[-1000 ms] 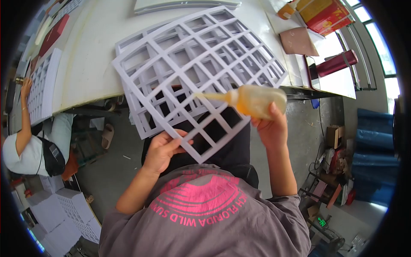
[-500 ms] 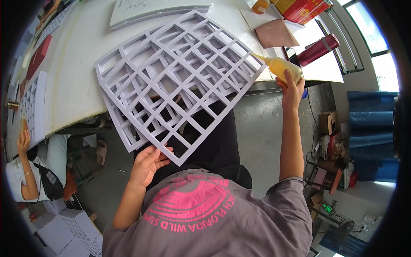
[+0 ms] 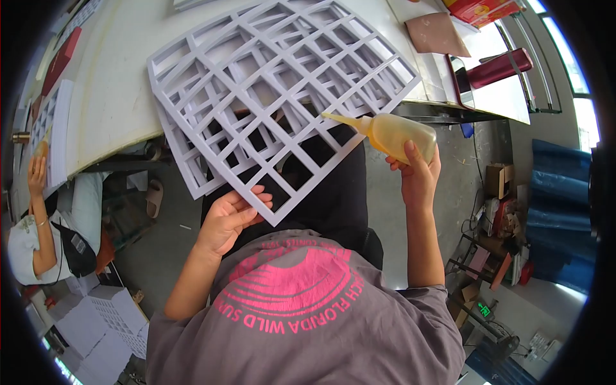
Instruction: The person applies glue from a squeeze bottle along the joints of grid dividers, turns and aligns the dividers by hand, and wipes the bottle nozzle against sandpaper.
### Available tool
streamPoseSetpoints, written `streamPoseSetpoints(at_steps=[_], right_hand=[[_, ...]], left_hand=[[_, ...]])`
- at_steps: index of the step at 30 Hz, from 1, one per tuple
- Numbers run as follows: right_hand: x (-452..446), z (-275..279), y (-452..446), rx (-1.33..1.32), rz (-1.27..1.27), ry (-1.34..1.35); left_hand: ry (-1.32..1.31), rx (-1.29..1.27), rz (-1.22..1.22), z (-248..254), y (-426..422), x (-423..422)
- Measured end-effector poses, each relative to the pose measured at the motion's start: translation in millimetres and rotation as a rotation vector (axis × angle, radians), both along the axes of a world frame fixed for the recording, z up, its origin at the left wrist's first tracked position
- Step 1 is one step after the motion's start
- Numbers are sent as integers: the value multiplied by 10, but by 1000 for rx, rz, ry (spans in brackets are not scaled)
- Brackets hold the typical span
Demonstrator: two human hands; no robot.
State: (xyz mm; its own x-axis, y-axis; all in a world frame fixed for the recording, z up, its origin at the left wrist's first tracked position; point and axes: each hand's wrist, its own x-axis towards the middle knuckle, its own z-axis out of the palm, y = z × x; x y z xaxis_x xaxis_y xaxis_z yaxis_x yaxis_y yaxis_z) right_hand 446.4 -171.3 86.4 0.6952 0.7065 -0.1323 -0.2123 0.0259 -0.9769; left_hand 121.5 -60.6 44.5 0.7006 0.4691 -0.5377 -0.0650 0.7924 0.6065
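Observation:
My left hand (image 3: 232,217) pinches the near corner of a white lattice frame (image 3: 290,156) with square openings. Beneath it lie more lattice frames (image 3: 183,157), turned at different angles and jutting past the table's front edge. In my right hand (image 3: 418,168) is a translucent squeeze bottle (image 3: 401,136) of yellowish liquid, tilted with its long thin nozzle pointing left. The nozzle tip is over the top frame's right part; whether it touches is unclear.
On the white table (image 3: 122,83), a maroon flask (image 3: 500,68), a phone (image 3: 461,78), and a brownish sheet (image 3: 436,34) lie at right. A co-worker (image 3: 48,247) sits at left beside stacked lattice frames (image 3: 59,138). A blue curtain (image 3: 561,212) hangs at right.
My right hand and the bottle first moved out to the frame's right corner, then came back left and down toward me. My left hand stayed at the near corner. The camera view shifted.

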Motion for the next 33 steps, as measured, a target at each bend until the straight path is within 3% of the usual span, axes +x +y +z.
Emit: streamPoseSetpoints(at_steps=[11, 12, 16, 19, 24, 33], right_hand=[[-915, 56, -152, -91, 215, 120], [-994, 1, -148, -96, 217, 42], [-965, 44, -134, -69, 375, 322], [-599, 78, -144, -1, 265, 459], [330, 60, -138, 134, -244, 26], [1123, 14, -133, 20, -481, -212]], left_hand=[[-57, -43, 23, -68, -33, -46], [-65, -49, 22, -83, -31, -42], [-55, -32, 49, -104, -68, -33], [-140, 28, 139, -96, -36, -66], [-131, 8, 216, -39, 150, -132], [-126, 2, 190, -46, 198, -156]])
